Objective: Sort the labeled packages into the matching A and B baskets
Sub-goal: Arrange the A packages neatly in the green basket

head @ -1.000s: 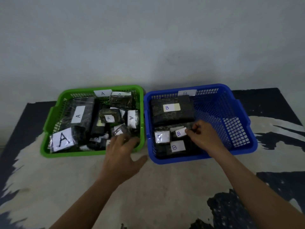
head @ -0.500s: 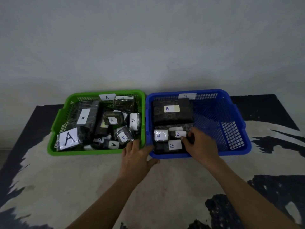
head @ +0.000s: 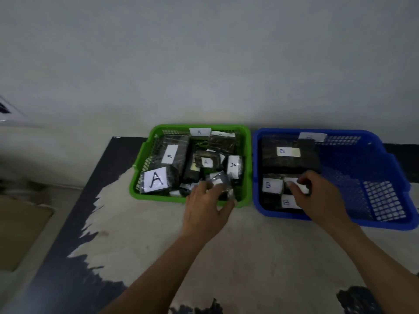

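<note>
Two baskets stood side by side against the grey wall (head: 204, 64) on a counter (head: 260, 250) with a cream and dark patterned cover. The green basket (head: 172, 127) was in the middle of the frame. The blue basket (head: 353, 132) was just to the right of it, and their walls were almost touching.

The green basket had a white A tag (head: 199, 132) on its far rim and was full of dark packages with A labels. A package with a big A label (head: 156, 180) lay in its lower left corner. A long A package (head: 171, 154) lay above it, and a narrow A package (head: 233, 165) stood near the right wall.

The left hand (head: 208, 207) reached over the near rim of this basket. Its grip was bent around a small shiny package (head: 221, 181) in the lower right part of the basket, the thumb on the right side of it. This area was blurred.

In the blue basket all the packages lay in the left half. A large B package (head: 288, 155) was at the top, a small B package (head: 271, 185) below it, and another B package (head: 286, 202) by the near wall. The right hand (head: 319, 200) was inside this basket. Its grip pinched a small white-labelled package (head: 294, 181) between those packages, and the fingers covered the letter.
</note>
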